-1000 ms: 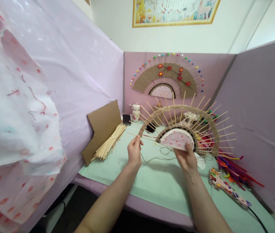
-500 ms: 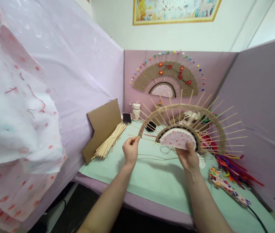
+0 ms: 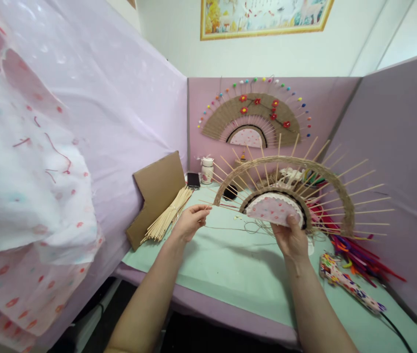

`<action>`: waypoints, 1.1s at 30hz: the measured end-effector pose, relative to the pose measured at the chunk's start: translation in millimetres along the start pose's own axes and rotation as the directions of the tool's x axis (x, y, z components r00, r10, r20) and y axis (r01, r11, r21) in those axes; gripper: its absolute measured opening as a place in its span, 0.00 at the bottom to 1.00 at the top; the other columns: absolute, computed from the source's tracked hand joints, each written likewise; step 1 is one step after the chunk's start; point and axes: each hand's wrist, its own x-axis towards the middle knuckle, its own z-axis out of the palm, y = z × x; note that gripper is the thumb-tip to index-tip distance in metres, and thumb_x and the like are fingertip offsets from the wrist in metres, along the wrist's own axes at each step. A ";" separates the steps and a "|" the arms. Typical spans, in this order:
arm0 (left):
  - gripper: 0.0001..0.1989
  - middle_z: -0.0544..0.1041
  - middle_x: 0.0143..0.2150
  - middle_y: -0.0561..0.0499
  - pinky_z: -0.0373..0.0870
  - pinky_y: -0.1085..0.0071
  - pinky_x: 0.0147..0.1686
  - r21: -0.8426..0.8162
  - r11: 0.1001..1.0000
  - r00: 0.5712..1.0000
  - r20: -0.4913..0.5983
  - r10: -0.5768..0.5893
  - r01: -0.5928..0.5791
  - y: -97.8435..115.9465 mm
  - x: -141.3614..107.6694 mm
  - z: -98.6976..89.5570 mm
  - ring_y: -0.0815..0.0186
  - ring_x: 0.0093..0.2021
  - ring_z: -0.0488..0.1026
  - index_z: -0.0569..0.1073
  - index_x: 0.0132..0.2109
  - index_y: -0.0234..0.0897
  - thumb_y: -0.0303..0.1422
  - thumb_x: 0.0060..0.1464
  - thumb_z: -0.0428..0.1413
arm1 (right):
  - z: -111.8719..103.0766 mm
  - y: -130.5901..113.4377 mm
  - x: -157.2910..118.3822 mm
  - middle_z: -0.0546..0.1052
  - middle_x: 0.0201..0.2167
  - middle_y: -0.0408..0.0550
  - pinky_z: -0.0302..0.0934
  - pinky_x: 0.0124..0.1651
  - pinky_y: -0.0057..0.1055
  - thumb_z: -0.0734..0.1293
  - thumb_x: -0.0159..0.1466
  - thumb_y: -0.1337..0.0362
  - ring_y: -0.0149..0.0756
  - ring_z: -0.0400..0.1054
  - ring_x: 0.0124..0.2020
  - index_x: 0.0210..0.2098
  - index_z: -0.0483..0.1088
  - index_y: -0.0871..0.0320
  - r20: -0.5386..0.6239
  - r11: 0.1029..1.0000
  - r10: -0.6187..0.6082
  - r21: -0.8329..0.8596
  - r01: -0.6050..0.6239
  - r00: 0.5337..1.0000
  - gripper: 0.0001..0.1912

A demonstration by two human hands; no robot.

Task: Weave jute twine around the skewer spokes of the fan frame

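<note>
My right hand [image 3: 292, 239] grips the lower edge of a half-round fan [image 3: 273, 208], thumb on its pink-patterned cloth centre with white scalloped trim. Thin bamboo sticks radiate from that centre through a woven twine band [image 3: 341, 186]. By the band's left end, my left hand [image 3: 193, 220] is closed in a pinch on twine [image 3: 225, 228], which trails rightward below the fan to loose loops on the table. The fan is held up above the tabletop, tilted down to the right.
Bundled bamboo sticks [image 3: 168, 215] lie against cut cardboard [image 3: 160, 179] at left. A finished fan [image 3: 252, 110] with red flowers hangs on the back panel. A white jar [image 3: 207, 171] stands behind. At right lie a patterned corded tool [image 3: 351, 284] and coloured pipe cleaners [image 3: 359, 255].
My left hand has moved left and slightly down, away from the band's end, drawing the twine with it. The fan has shifted slightly right, and its right side has widened in view.
</note>
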 end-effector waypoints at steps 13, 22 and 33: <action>0.06 0.81 0.33 0.47 0.68 0.67 0.37 0.312 0.887 0.940 0.130 0.315 -0.340 32.8 2.0 7.3 0.59 0.35 0.75 0.82 0.30 0.39 0.36 0.44 0.63 | 31.3 -51.5 -30.7 0.78 0.46 0.45 0.61 0.56 0.57 0.74 0.48 0.71 0.45 0.69 0.54 0.46 0.72 0.51 0.061 0.962 -0.233 -0.131 0.239 0.971 0.26; 0.08 0.78 0.31 0.48 0.63 0.72 0.31 0.193 0.880 0.898 0.026 0.438 -0.435 29.9 -37.4 36.4 0.66 0.30 0.68 0.81 0.35 0.38 0.36 0.49 0.61 | 28.0 -65.1 -17.9 0.76 0.52 0.48 0.55 0.64 0.50 0.72 0.56 0.63 0.42 0.62 0.61 0.46 0.73 0.55 0.018 0.973 -0.228 0.017 0.228 0.973 0.17; 0.13 0.62 0.24 0.55 0.58 0.74 0.26 0.106 0.907 0.907 -0.073 0.415 -0.407 14.4 -59.7 47.6 0.70 0.25 0.59 0.78 0.42 0.38 0.40 0.56 0.55 | 24.3 -13.5 4.2 0.80 0.44 0.42 0.60 0.61 0.42 0.69 0.60 0.64 0.34 0.70 0.54 0.41 0.75 0.51 -0.029 0.985 0.080 0.155 -0.075 0.996 0.09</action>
